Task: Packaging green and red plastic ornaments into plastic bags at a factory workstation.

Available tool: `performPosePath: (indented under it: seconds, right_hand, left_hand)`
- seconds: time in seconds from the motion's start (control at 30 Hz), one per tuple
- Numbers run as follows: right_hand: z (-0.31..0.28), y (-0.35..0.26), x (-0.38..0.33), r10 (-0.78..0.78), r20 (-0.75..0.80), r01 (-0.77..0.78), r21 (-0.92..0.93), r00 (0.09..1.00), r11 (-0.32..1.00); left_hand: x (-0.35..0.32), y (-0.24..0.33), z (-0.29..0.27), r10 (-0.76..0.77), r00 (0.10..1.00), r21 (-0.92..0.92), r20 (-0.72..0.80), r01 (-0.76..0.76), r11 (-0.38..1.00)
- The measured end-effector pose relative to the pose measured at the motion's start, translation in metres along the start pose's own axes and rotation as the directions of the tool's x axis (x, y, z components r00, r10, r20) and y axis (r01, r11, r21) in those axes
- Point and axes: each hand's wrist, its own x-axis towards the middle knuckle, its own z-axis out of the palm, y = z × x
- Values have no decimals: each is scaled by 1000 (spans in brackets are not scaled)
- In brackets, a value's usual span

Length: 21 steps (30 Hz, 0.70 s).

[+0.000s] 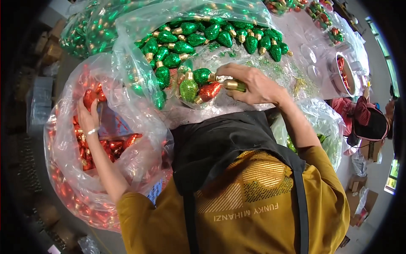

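At the left, my left hand (pixel 89 117) reaches into a clear plastic bag (pixel 146 120) of glittery red bulb ornaments. Its fingers are closed around a red bulb ornament (pixel 89 98) near the bag's upper opening. Over the table, my right hand (pixel 256 86) holds a green bulb ornament (pixel 241 87), gold base pointing left, most of its body hidden by my fingers. Just left of that hand is a small clear plastic container (pixel 182 103). In it lie a dark green bulb (pixel 201 76), a lime green bulb (pixel 188 90) and a red bulb (pixel 209 91).
Many green bulb ornaments (pixel 196 40) spill from a large clear bag (pixel 139 21) across the table (pixel 296 67). Clear round lids (pixel 308 54) and a white tub (pixel 343 74) stand right. Another bag (pixel 325 120) with lime green pieces sits beside my right arm.
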Motion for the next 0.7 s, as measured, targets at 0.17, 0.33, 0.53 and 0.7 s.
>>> performPosePath:
  seconds: [0.17, 0.33, 0.53, 0.7]
  right_hand:
    - [10, -3, 5, 150, 196, -137, -77, 969, 988]
    - [13, -10, -5, 131, 121, -142, 86, 984, 986]
    - [18, -12, -12, -111, 44, 92, 313, 993, 945]
    - [-42, 84, 8, 639, -288, -560, 313, 713, 767]
  left_hand:
    - [-7, 248, -77, 363, 920, -560, 147, -225, 797]
    - [-4, 313, -43, 644, 716, -433, 271, -507, 746]
    - [1, 317, -5, 694, 689, -163, 208, -676, 719]
    - [6, 287, 22, 663, 745, -353, 80, -600, 717]
